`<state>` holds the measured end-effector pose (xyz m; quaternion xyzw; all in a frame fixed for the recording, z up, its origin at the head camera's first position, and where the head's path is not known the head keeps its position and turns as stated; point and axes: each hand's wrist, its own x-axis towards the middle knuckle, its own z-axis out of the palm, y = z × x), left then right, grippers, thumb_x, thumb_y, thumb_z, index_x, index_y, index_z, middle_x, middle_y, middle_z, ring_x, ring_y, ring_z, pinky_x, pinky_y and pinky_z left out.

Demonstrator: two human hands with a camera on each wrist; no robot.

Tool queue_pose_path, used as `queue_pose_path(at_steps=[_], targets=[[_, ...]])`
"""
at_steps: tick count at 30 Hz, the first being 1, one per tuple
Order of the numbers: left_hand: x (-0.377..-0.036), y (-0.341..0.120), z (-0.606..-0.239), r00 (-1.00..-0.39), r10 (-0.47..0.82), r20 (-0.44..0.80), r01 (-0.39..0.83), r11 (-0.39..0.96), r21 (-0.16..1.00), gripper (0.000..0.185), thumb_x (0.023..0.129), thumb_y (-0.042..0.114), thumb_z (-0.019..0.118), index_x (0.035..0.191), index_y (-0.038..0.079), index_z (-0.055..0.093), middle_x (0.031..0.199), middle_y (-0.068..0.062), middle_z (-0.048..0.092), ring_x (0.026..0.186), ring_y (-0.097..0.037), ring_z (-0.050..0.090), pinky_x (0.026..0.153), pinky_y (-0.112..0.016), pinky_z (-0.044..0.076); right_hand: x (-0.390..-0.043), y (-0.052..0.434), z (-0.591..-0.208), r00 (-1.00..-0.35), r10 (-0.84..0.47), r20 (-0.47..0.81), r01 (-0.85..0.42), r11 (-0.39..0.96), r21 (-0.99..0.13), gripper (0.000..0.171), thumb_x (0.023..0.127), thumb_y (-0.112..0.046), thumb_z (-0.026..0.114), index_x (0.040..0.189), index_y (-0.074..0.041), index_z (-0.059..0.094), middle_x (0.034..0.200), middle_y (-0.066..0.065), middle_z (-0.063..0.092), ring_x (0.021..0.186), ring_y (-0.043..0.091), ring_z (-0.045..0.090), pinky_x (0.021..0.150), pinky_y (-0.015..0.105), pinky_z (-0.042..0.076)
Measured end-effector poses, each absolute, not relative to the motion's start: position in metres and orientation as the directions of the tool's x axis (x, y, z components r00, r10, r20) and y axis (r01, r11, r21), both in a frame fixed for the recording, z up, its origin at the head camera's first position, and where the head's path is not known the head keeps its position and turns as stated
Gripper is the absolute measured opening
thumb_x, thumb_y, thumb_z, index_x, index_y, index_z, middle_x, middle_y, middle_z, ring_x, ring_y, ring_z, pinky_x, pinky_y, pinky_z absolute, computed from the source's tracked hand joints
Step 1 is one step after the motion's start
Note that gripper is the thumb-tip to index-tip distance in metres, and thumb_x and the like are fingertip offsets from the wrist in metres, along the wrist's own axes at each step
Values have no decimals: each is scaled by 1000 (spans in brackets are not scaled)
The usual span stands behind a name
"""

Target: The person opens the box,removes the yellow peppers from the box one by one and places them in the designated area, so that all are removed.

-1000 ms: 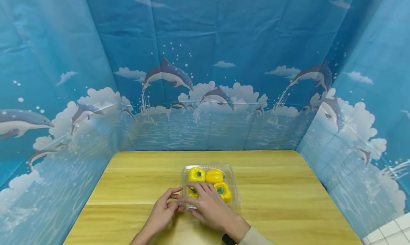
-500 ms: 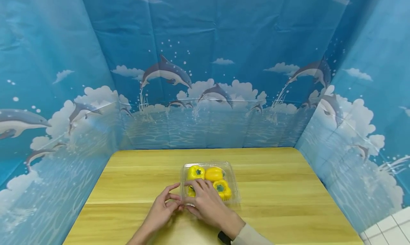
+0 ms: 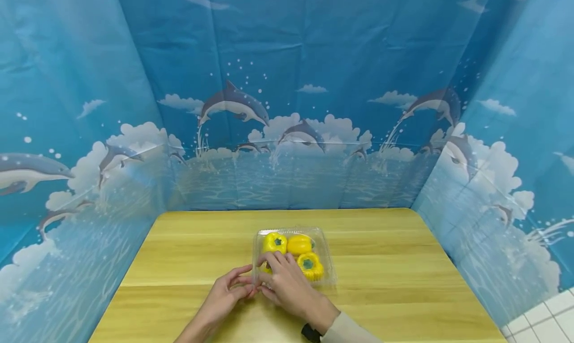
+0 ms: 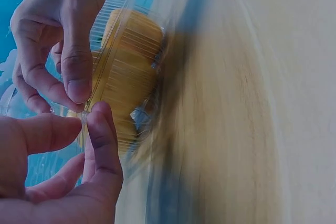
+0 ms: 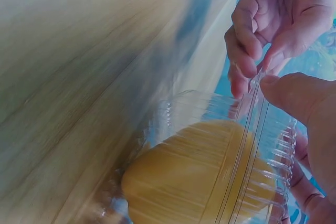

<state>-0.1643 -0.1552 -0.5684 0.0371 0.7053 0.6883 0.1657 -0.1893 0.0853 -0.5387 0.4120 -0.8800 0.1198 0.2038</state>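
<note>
A clear plastic clamshell box [image 3: 329,263] rests on the table with several yellow bell peppers inside, among them a front-right pepper [image 3: 310,267] with a green stem mark. At the box's front left corner, my left hand [image 3: 226,293] pinches the rim between thumb and index finger, as the left wrist view shows. My right hand [image 3: 289,285] reaches over the lid, its fingers bent on top and its thumb [image 5: 294,93] pressing the same rim close to the left fingertips. It partly hides the front-left pepper. In the right wrist view the seam between lid and base runs under that thumb.
The wooden table [image 3: 381,283] extends around the box on all sides. Blue dolphin-print curtains [image 3: 287,178] enclose the back and both sides. White tiles [image 3: 544,315] show at the lower right.
Both hands stay at the box's front left corner. The left fingers have closed in slightly at the rim, and the right hand has shifted a little left. The box stays in place.
</note>
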Motion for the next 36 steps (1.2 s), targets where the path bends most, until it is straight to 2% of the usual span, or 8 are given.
queue_pose_path(at_steps=[4,9,18,25,31,36], targets=[[-164,-158,-568,-933,309,-185,-190,13,982,74,112,10,75,176,-7,41,144,-22,76,122,-28,82,106,-30,68,-189,83,-541,-555,-677,484,-784,620,-31,9,103,-38,93,101,-32,86,137,-7,70,114,14,60,92,30,39],[-165,-158,-568,-920,338,-197,-213,-11,977,79,111,12,78,177,-4,39,142,-19,76,124,-28,82,108,-32,67,-189,84,-543,-545,-667,509,-784,620,-28,10,102,-37,94,99,-32,85,132,-9,68,108,12,57,93,31,36],[-167,-159,-573,-916,337,-217,-233,-10,972,82,108,12,82,177,-1,40,136,-14,78,124,-28,81,107,-32,67,-190,82,-547,-538,-671,510,-785,619,-15,9,103,-37,93,101,-33,85,131,-10,68,109,12,58,93,31,36],[-171,-157,-569,-917,318,-239,-260,-25,965,74,107,11,84,172,0,50,129,-11,80,119,-25,82,106,-30,68,-193,82,-546,-548,-659,515,-777,630,-21,9,105,-37,91,101,-33,84,130,-11,69,112,13,60,93,32,39],[-170,-153,-569,-926,272,-262,-281,-33,959,66,105,5,82,166,-3,57,120,-10,83,114,-23,83,103,-29,68,-191,81,-548,-534,-670,516,-774,632,20,11,103,-38,92,100,-31,84,129,-9,70,115,13,61,93,33,41],[-170,-151,-569,-925,254,-281,-305,-60,950,67,102,-1,79,166,-4,57,117,-9,84,112,-23,83,103,-30,69,-189,81,-549,-545,-668,506,-767,641,20,10,103,-38,91,101,-32,84,130,-9,70,117,14,60,95,35,42]])
